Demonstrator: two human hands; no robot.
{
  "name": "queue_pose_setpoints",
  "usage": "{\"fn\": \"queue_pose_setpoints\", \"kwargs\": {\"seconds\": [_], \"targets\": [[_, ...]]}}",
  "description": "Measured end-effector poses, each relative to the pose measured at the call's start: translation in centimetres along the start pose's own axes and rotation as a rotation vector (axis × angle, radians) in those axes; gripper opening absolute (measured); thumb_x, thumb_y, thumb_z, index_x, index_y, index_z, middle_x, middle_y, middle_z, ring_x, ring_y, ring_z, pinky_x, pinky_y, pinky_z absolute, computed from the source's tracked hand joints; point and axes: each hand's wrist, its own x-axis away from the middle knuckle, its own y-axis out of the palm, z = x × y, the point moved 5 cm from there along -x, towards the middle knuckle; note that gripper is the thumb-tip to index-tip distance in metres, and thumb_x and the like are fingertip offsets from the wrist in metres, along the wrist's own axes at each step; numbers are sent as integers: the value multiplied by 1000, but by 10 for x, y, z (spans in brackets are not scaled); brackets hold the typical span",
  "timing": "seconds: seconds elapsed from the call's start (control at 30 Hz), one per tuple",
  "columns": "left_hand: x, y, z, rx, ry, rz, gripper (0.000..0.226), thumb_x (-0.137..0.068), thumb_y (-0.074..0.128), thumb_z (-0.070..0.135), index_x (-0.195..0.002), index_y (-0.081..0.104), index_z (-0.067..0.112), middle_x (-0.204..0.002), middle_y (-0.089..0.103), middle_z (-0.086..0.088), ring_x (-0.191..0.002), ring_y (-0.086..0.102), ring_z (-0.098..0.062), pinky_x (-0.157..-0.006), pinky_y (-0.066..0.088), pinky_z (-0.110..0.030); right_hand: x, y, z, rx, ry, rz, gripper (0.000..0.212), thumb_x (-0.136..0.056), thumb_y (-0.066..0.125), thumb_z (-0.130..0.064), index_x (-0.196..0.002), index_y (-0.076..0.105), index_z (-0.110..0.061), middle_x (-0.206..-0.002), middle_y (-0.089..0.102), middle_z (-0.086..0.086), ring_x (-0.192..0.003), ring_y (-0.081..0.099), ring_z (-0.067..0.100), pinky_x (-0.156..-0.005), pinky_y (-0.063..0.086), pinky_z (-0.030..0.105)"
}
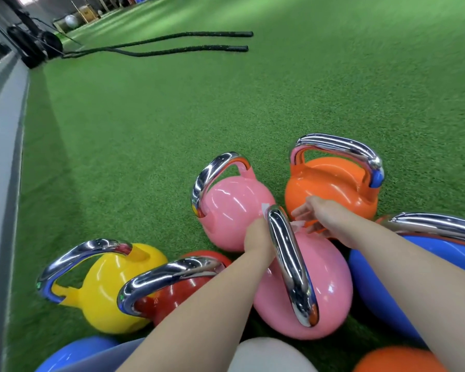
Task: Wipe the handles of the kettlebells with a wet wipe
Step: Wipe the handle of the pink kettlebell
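1. Nearest: the near pink kettlebell [304, 285] sat on the turf [172, 130], and its chrome handle [290, 264] ran near-to-far, almost straight away from the camera.
2. Left hand [258, 234] was at the far end of that handle, on its left side, touching or just beside it. Fingers were hidden behind the handle, so I could not tell whether this grip was open or closed.
3. Right hand [317, 216] was on the handle's right side at the same far end, grip closed on a pinch of the wet wipe [298, 225].
4. The wipe looked draped over the handle's far bend, with a white bit showing on the left too.
5. Judgement: both hands were about equally near; the wipe would need to travel along the handle's long axis toward the camera.
6. Farther off: a second pink kettlebell [234, 210] and an orange kettlebell [330, 191], handles untouched.
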Motion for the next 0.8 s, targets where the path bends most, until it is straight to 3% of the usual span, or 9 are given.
{"fn": "queue_pose_setpoints", "kwargs": {"seconds": [0.13, 0.27, 0.33, 0.4, 0.43, 0.5, 0.6, 0.67, 0.8], "targets": [[2, -5, 11, -119, 71, -68, 18, -90, 55, 22, -91, 66, 8, -95, 68, -10, -91, 63, -28, -83, 51, -38, 2, -2, 3, -5, -5, -3, 48, -101, 19, -27, -103, 62, -6, -108, 59, 10, -61, 48, 18, -53, 32, 25], [3, -18, 18, -233, 136, -186, 22, -91, 53, 15, -104, 64, 3, -105, 64, -15, -100, 60, -32, -89, 49, -39, 1, -4, 3, -7, -3, 4, 48, -101, 20, -29, -81, 61, -14, -105, 61, 8, -61, 48, 18, -55, 34, 25], [3, -22, 20, -387, 185, -243, 14, -90, 52, 11, -89, 64, 5, -93, 62, -12, -93, 58, -29, -82, 48, -33, 1, -4, 3, 10, 0, 1, 49, -101, 20, -29, -80, 61, -15, -105, 60, 9, -63, 47, 18, -57, 35, 26], [4, -27, 22, -505, 208, -251, 22, -87, 51, 8, -66, 51, 13, -71, 50, -4, -78, 49, -24, -69, 40, -26, 1, -4, 4, 21, -11, 2, 49, -101, 20, -29, -87, 63, -10, -107, 60, 11, -64, 47, 19, -59, 37, 26], [5, -30, 25, -535, 236, -256, 23, -86, 51, 7, -65, 49, 14, -69, 47, -3, -76, 47, -22, -66, 37, -25, 1, -4, 5, 33, -14, 9, 48, -102, 21, -29, -94, 63, -7, -108, 59, 13, -66, 46, 20, -59, 38, 26], [9, -35, 32, -567, 299, -258, 12, -86, 51, 5, -80, 60, 10, -79, 52, -8, -79, 51, -25, -68, 41, -28, 1, -6, 6, 141, -49, 46, 46, -102, 24, -26, -102, 64, -3, -111, 59, 16, -77, 50, 25, -65, 40, 28], [14, -43, 45, -408, 400, -228, 20, -89, 55, 10, -106, 63, 3, -104, 63, -11, -101, 58, -25, -87, 43, -26, 0, -10, 2, 278, -126, 104, 40, -101, 31, -25, -101, 66, -5, -115, 62, 19, -106, 55, 32, -90, 40, 34], [20, -53, 53, -393, 483, -176, 20, -90, 53, 11, -107, 61, 3, -108, 63, -12, -102, 57, -24, -82, 38, -19, 0, -10, -1, 251, -153, 99, 40, -100, 33, -25, -103, 66, -2, -115, 62, 19, -110, 54, 32, -96, 40, 38], [38, -67, 69, -353, 713, -202, 16, -84, 59, 11, -100, 63, 10, -99, 65, -6, -88, 56, -15, -80, 42, -23, 4, -4, -17, 180, -264, 83, 35, -99, 37, -22, -94, 67, -6, -108, 66, 16, -104, 58, 31, -98, 41, 45]]}}
